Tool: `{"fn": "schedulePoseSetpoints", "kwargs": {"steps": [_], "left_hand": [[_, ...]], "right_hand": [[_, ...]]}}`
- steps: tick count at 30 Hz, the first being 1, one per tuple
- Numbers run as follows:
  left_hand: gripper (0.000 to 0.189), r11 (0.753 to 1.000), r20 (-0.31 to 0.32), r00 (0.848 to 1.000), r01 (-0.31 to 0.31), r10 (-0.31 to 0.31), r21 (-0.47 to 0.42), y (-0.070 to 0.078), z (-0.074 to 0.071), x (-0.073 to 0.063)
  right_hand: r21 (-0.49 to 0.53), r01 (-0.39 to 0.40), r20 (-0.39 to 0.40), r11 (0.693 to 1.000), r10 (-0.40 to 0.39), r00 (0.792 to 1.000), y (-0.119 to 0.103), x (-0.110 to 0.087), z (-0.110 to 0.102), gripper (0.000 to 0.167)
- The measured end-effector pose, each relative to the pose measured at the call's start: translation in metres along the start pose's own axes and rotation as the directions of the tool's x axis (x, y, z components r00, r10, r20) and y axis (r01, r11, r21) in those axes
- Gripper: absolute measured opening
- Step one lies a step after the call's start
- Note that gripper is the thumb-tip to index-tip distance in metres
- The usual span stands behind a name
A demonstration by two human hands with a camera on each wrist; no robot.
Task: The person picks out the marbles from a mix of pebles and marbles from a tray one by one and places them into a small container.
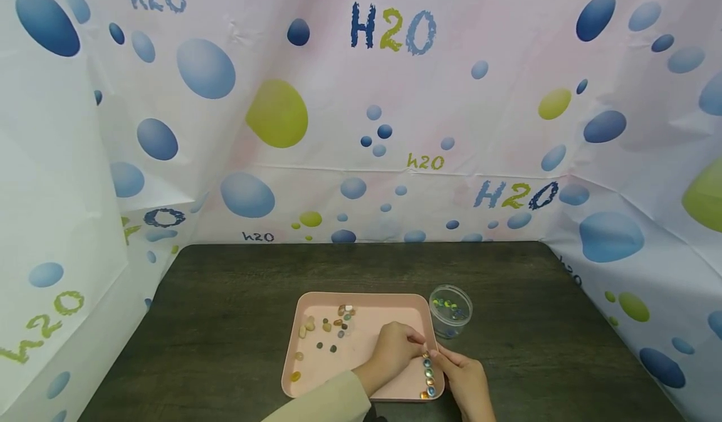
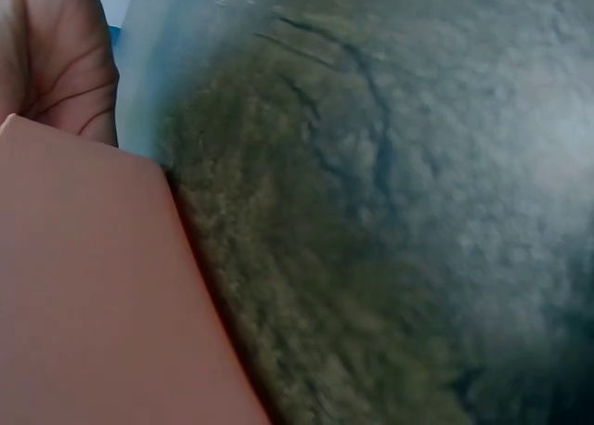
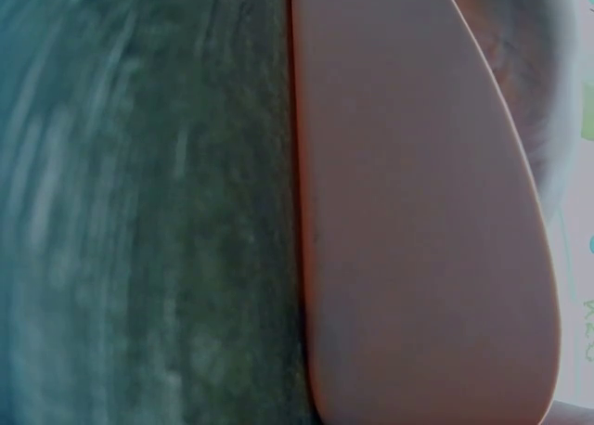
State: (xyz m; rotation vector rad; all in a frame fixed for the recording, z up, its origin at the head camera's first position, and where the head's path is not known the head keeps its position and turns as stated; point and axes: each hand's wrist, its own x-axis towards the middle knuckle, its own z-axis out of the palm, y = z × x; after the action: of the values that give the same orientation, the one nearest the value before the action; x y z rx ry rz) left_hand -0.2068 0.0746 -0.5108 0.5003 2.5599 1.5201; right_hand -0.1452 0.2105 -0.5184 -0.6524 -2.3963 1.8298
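A pink tray (image 1: 389, 372) lies on the dark table. Along its inner right side runs a line of shiny glass gems (image 1: 429, 374), blue, green and amber. My left hand (image 1: 395, 350) reaches across the tray, its bent fingers meeting at the top end of that line; I cannot tell whether a gem is between them. My right hand (image 1: 468, 378) grips the tray's right rim, thumb over the edge beside the upper gem and fingers outside. Both wrist views show mostly the tray's outer wall (image 2: 83, 276) and the tabletop; the fingertips are hidden there.
Small pebbles (image 1: 327, 327) in tan, grey and dark green are scattered over the tray's left half. A clear round tub (image 1: 450, 312) with green and blue glass pieces stands at the tray's upper right corner. A patterned sheet (image 1: 338, 158) hangs behind the table (image 1: 225, 321).
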Motion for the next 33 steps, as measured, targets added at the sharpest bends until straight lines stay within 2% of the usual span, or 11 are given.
{"fn": "schedulePoseSetpoints", "kwargs": {"steps": [14,18,22,27,33], "left_hand": [[0.006,1.000,0.010,1.000,-0.019,0.019,-0.004,0.0056,0.0066,0.0007],[0.007,1.000,0.028,1.000,-0.010,0.010,0.001,0.0057,0.0043,-0.0006],[0.006,0.999,0.050,0.999,-0.018,0.015,0.046,0.0064,-0.0011,-0.0028],[0.005,0.994,0.103,0.994,-0.055,0.045,0.093,0.0077,-0.0026,-0.0030],[0.003,0.971,0.134,0.984,-0.145,0.120,0.189,0.0073,-0.0001,-0.0035]], "right_hand": [[-0.012,-0.010,-0.001,1.000,0.010,1.000,-0.0011,-0.0008,-0.0020,0.044],[-0.007,-0.011,0.010,1.000,0.011,1.000,-0.0013,-0.0009,-0.0013,0.042],[-0.019,0.003,0.019,1.000,-0.003,1.000,-0.0021,-0.0011,-0.0004,0.043],[-0.045,0.011,-0.001,0.999,-0.012,1.000,-0.0018,-0.0008,-0.0015,0.046],[-0.025,0.007,0.006,1.000,-0.007,1.000,-0.0010,-0.0006,-0.0025,0.046]]}}
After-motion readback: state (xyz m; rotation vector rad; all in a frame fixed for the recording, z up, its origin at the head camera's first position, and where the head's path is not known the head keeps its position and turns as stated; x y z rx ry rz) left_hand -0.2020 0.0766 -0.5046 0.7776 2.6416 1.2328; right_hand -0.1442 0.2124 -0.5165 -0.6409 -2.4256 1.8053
